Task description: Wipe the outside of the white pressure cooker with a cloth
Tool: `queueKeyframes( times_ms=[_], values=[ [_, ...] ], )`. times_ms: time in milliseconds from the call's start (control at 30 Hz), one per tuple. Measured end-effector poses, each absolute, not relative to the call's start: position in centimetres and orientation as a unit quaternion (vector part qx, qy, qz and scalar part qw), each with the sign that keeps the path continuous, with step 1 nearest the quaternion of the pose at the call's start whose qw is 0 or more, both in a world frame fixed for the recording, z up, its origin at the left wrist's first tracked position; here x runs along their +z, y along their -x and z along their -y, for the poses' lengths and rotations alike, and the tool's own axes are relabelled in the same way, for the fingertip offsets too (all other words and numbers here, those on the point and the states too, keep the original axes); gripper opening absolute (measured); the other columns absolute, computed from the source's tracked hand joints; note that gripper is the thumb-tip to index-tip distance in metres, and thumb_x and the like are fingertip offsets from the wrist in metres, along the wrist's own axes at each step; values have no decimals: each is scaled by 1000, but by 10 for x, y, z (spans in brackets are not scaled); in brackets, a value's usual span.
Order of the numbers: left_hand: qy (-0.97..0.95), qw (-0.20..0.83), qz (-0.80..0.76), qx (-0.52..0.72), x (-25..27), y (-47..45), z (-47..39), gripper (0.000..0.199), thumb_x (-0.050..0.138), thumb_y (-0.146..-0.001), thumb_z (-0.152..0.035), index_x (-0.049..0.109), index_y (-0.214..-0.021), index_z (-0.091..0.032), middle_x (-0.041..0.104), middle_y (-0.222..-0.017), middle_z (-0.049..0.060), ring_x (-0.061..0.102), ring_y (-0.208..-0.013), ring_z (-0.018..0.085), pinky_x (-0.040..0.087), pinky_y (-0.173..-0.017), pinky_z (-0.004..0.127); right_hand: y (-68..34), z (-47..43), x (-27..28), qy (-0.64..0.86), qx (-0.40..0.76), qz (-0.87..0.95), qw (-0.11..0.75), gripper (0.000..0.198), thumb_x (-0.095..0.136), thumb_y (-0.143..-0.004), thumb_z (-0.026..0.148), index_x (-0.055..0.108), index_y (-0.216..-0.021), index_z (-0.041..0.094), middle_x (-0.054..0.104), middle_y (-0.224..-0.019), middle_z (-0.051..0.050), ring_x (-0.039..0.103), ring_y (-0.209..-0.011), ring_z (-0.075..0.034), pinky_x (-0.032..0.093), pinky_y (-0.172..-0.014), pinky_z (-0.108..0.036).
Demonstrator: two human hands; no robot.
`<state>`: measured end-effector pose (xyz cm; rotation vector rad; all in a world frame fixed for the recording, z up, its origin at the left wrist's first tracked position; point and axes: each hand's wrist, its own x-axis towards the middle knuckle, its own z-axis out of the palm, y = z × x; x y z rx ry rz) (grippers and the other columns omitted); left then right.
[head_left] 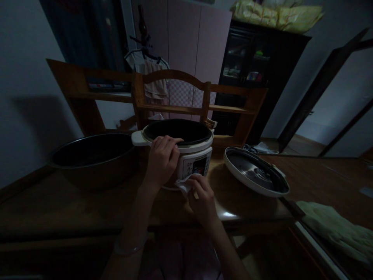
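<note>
A white electric pressure cooker (190, 165) stands on the wooden desk, its lid off and its dark inside showing. My left hand (163, 159) grips the cooker's front rim at the left, its fingers bent over the edge. In my right hand (202, 196), a crumpled white wipe (184, 185) is pinched between the fingers. That wipe is at the cooker's lower front, just under the control panel (199, 165). To the right, the cooker lid (256, 171) lies with its metal underside up. At the left sits a large dark inner pot (93, 171).
The wooden desk (116, 214) has a shelf rack (175, 111) along its back, close behind the cooker. A pale green cloth (335, 225) lies low at the right. Beyond the rack stand a pink wardrobe (183, 46) and a black cabinet (262, 77).
</note>
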<state>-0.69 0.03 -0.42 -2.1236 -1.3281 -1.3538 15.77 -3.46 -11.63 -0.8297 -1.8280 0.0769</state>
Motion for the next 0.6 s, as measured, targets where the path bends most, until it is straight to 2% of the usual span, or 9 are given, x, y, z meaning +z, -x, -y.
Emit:
queueKeyframes(
  times_ms=[167, 333, 433, 600],
  values=[
    [735, 147, 461, -475, -4, 6, -1, 35, 34, -99, -22, 64, -117, -23, 63, -104, 6, 52, -102, 24, 37, -100, 43, -167, 52, -106, 343, 82, 755, 552, 28, 54, -85, 2, 70, -92, 23, 68, -97, -5, 65, -91, -18, 54, -77, -29],
    [732, 149, 461, -480, -5, 6, -2, 34, 34, -98, -22, 64, -114, -23, 63, -101, 6, 53, -102, 24, 37, -101, 43, -184, 57, -48, 352, 15, 675, 649, 26, 58, -86, 6, 71, -97, 25, 64, -103, -6, 63, -99, -21, 51, -88, -36],
    [732, 151, 461, -479, -5, 6, -2, 33, 34, -98, -23, 64, -113, -23, 62, -101, 6, 53, -101, 24, 37, -102, 44, -188, 36, -31, 370, 4, 685, 627, 24, 59, -84, 6, 70, -95, 25, 63, -104, -6, 61, -101, -23, 50, -89, -38],
    [732, 153, 463, -476, -5, 5, -2, 34, 33, -98, -24, 63, -113, -23, 62, -99, 6, 53, -100, 24, 38, -101, 44, -180, 11, -52, 368, 25, 722, 585, 23, 58, -80, 4, 65, -91, 22, 62, -103, -5, 59, -100, -22, 49, -88, -35]
  ],
)
